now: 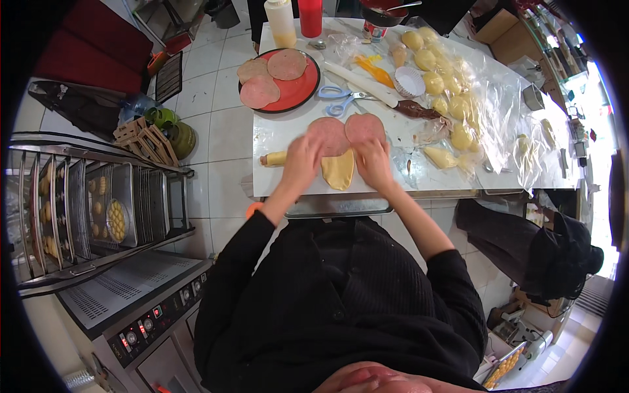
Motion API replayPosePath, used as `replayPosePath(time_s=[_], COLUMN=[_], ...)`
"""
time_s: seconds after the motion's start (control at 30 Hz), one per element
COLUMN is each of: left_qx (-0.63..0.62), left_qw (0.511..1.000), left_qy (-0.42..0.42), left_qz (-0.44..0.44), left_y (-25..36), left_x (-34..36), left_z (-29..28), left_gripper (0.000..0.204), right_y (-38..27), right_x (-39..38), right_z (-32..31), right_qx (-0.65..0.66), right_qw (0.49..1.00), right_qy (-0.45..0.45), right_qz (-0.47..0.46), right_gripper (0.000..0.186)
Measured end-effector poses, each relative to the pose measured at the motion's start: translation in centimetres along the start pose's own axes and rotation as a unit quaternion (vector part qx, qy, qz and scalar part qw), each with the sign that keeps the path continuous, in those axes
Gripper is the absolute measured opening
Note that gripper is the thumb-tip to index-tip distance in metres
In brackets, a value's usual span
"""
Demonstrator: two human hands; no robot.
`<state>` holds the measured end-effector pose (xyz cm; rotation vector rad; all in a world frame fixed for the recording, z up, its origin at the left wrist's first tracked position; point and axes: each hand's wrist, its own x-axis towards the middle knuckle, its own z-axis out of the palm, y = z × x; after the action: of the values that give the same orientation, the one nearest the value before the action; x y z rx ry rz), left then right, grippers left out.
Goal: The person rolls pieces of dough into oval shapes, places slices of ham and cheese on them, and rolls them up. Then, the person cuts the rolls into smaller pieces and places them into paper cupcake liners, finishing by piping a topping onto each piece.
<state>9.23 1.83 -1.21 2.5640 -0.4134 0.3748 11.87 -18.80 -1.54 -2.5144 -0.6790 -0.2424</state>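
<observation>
Two round pink ham slices lie side by side on the white table. My left hand (303,162), its fingers bent together, grips the lower left edge of the left ham slice (327,133). On the other side my right hand (374,165) pinches the lower edge of the right ham slice (365,128). A flattened tongue of yellow dough (338,173) reaches toward me between the hands, its far end under the slices. Left of my left hand rests a dough roll (276,158) with a brownish filling showing at its end. Fingertips are partly hidden.
A red plate (296,92) with more ham slices stands at the far left, near blue-handled scissors (337,105) and a white rolling pin (360,84). Dough balls (434,83) under plastic, piping bags (440,157) and squeeze bottles (280,23) surround the work. A rack of trays (124,203) stands left.
</observation>
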Motion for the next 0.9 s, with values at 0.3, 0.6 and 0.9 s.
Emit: replayPosePath(time_s=[0.3, 0.6, 0.9], left_qx=[-0.028, -0.177, -0.143], left_qw=[0.962, 0.958, 0.971], left_qy=[-0.122, -0.098, -0.101], left_qz=[-0.241, -0.204, -0.166], left_y=[-4.6, -5.3, -4.3], left_x=[7.4, 7.5, 8.2], left_z=[3.2, 2.7, 3.3], left_gripper=[0.039, 0.027, 0.029], right_y=[1.4, 3.2, 3.1], right_x=[7.5, 8.5, 9.3], right_z=[3.7, 2.8, 1.5], right_qx=[-0.024, 0.129, 0.001], right_qw=[0.994, 0.984, 0.991], right_qy=[-0.070, -0.113, -0.129], right_qz=[0.078, 0.038, 0.036], right_gripper=[0.039, 0.023, 0.027])
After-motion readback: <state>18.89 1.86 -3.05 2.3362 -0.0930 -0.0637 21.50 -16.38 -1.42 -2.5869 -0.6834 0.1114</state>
